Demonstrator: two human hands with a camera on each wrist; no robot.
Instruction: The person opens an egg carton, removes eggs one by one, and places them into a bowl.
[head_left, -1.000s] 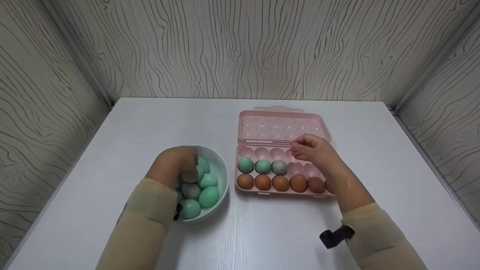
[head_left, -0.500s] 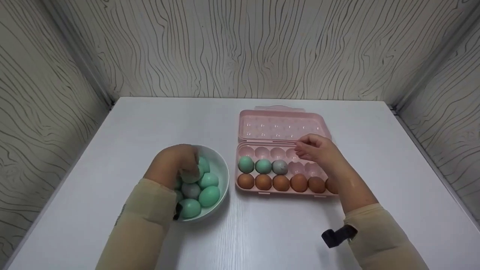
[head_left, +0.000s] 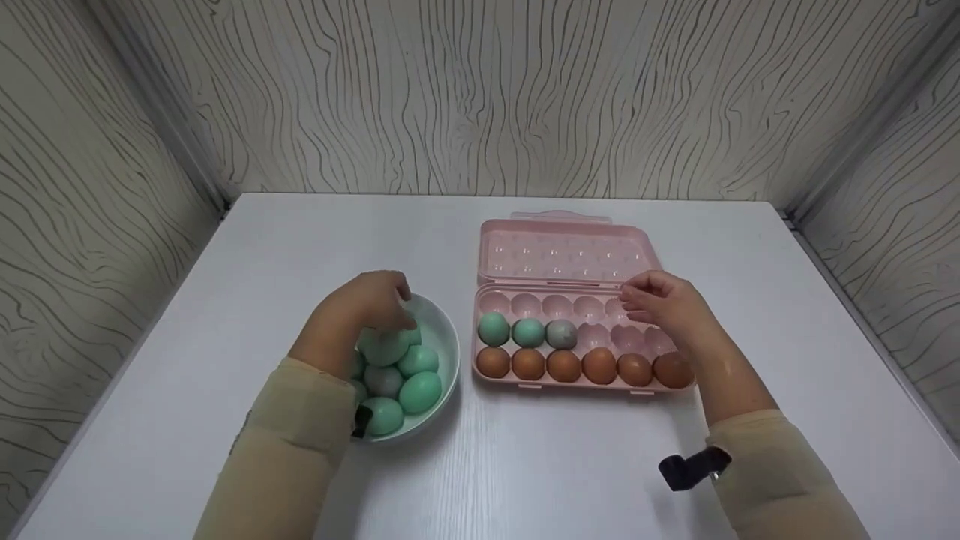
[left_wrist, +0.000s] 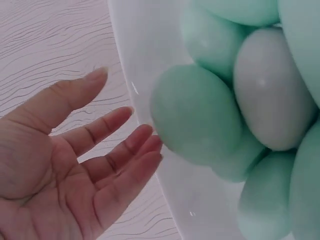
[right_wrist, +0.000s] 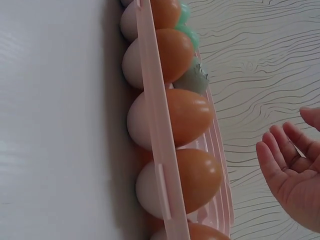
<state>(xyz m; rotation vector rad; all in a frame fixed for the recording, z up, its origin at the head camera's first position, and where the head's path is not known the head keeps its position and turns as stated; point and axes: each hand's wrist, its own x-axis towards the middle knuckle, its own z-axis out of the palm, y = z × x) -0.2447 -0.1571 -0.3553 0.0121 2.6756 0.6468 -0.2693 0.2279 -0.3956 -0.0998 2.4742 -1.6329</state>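
Observation:
A white bowl on the left holds several green eggs and a grey egg. My left hand hovers over its far part. In the left wrist view its thumb and fingers are spread, holding nothing, with the fingertips beside a green egg; contact cannot be told. A pink egg box lies with its lid folded back. Brown eggs fill its near row. Two green eggs and a speckled grey egg sit in the middle row. Above the box's right end, my right hand has loosely bent fingers around nothing.
Bare cups line the box's far row, and more are on the right of its middle row. The white table stands between panels with a wood-grain pattern at the back and sides.
My left hand has risen a little and loosened from the top green egg, with its thumb and fingers apart. The right hand has drifted right, uncovering more of the box's right end.

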